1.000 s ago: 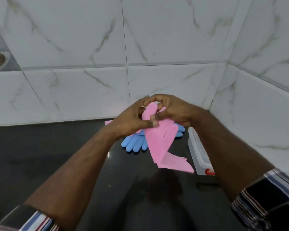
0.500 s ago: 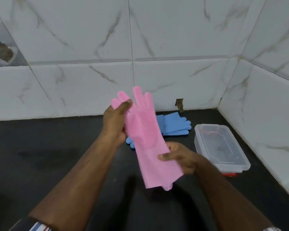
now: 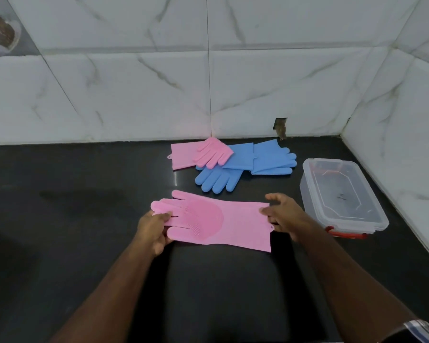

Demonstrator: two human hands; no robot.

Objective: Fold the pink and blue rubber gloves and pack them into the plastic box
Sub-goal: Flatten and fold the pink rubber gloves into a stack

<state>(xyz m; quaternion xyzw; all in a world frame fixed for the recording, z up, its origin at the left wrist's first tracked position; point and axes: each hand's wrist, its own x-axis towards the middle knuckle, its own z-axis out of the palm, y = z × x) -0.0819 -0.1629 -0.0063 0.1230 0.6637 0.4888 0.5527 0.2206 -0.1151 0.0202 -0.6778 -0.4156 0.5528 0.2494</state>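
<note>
A pink rubber glove [image 3: 223, 222] lies stretched flat on the black counter, fingers to the left, cuff to the right, bristled palm up. My left hand [image 3: 154, 229] pinches its fingers. My right hand [image 3: 281, 215] holds the cuff edge. Behind it lie a second pink glove [image 3: 198, 153], folded over, and two blue gloves [image 3: 235, 169] that overlap each other. The clear plastic box [image 3: 342, 194] with a closed lid and a red clip stands to the right, near the side wall.
White marble-pattern tiled walls [image 3: 282, 82] close the counter [image 3: 72, 219] at the back and on the right. A small hole [image 3: 279, 127] breaks the back wall's base above the blue gloves.
The pink glove was held up in the air by both hands; now it is laid flat on the counter, stretched sideways between my two hands.
</note>
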